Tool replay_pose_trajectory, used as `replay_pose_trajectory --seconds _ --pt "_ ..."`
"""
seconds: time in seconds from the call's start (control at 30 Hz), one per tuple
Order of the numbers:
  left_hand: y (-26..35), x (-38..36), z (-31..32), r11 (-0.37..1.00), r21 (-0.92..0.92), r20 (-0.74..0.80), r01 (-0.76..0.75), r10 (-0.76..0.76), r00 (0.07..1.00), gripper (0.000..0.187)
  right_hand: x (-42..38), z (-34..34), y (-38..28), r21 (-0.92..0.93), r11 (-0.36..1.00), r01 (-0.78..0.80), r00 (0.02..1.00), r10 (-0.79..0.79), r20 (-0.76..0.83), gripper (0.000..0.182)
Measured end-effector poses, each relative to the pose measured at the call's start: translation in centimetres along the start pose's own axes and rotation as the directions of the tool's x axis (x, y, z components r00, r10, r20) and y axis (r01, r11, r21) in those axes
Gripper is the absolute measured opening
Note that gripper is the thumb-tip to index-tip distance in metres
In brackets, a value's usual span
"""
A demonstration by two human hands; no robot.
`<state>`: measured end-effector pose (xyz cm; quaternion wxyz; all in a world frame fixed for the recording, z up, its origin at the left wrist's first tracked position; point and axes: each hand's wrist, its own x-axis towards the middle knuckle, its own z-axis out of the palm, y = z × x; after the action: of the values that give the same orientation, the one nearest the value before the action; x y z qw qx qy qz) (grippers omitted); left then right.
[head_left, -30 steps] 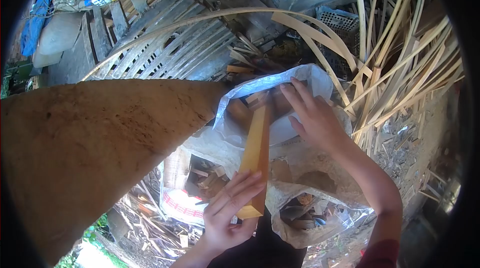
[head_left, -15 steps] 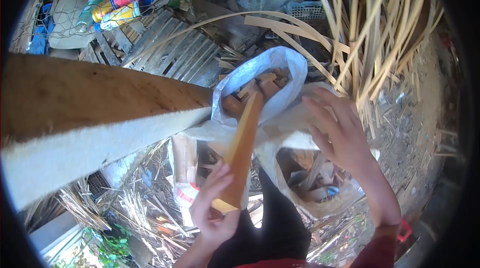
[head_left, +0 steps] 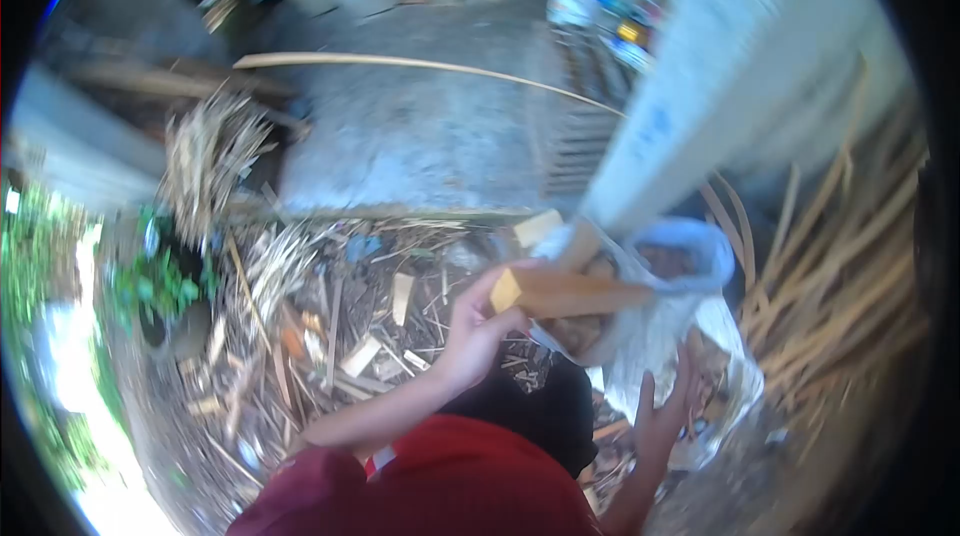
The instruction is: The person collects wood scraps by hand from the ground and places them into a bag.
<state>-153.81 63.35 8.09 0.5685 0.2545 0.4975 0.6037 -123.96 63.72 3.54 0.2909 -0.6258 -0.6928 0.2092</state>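
Note:
A squared length of wood lies across the front of my view, its pale cut end toward the left. My left hand grips it near that end, thumb below and fingers behind. The wood's far end reaches over the white sacks. My right hand is empty, its fingers apart, beside a white sack with scraps in it. Another white sack stands behind with its mouth open. Motion blurs parts of the sacks.
A pale concrete post rises behind the sacks. Long wooden strips lean at the right. Scraps of wood litter the ground at left, below a concrete slab. A bundle of split strips and a green plant are farther left.
My view has swung left, so the post and sacks now appear farther right. The wood has gone from steeply slanted to nearly level in view, still in my left hand. My right hand appears lower.

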Motion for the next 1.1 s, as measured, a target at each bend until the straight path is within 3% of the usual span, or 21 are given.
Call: replay_pose_trajectory --seconds 0.03,0.17,0.23,0.37,0.5,0.63,0.87,1.03,1.1 --pt "0.7 -1.3 -2.1 0.998 -0.059 -0.056 0.004 -0.008 0.998 0.067 -1.1 0.7 -1.3 0.062 0.995 -0.077 0.997 0.076 0.024 0.059" --pt "3.4 -5.8 -9.6 0.972 -0.234 -0.227 0.032 -0.087 0.970 0.061 -3.2 3.3 -4.4 0.110 0.988 -0.106 0.982 0.087 0.167 0.070" --pt "3.6 -7.7 -12.5 0.942 -0.330 -0.294 0.058 -0.161 0.942 0.058 -3.0 3.9 -4.7 0.150 0.964 -0.219 0.953 0.179 0.243 0.075" --pt "3.5 -9.4 -16.1 0.870 -0.487 -0.295 0.076 -0.246 0.923 0.054 -0.7 3.8 -7.1 0.318 0.863 -0.393 0.873 0.243 0.422 0.067" --pt "3.8 -10.0 -17.0 0.832 -0.553 -0.282 0.044 -0.237 0.930 0.054 1.5 3.8 -9.2 0.523 0.669 -0.528 0.760 0.097 0.643 0.068" --pt "4.3 -10.7 -17.2 0.824 -0.567 -0.307 -0.020 -0.189 0.933 0.056 2.6 3.6 -12.8 0.704 0.424 -0.570 0.763 -0.044 0.644 0.063" --pt "4.5 -13.3 -16.5 0.821 -0.562 -0.360 -0.101 -0.133 0.924 0.063 4.5 4.3 -12.2 0.584 0.498 -0.641 0.715 0.111 0.690 0.063" --pt "3.8 -15.2 -13.2 0.851 -0.510 -0.419 -0.126 -0.118 0.900 0.062 4.3 4.0 -10.0 0.547 0.573 -0.611 0.710 0.092 0.698 0.057" --pt "2.7 -15.8 -11.6 0.857 -0.500 -0.430 -0.122 -0.123 0.894 0.059 4.1 3.8 -7.0 0.575 0.503 -0.645 0.711 0.118 0.694 0.047"
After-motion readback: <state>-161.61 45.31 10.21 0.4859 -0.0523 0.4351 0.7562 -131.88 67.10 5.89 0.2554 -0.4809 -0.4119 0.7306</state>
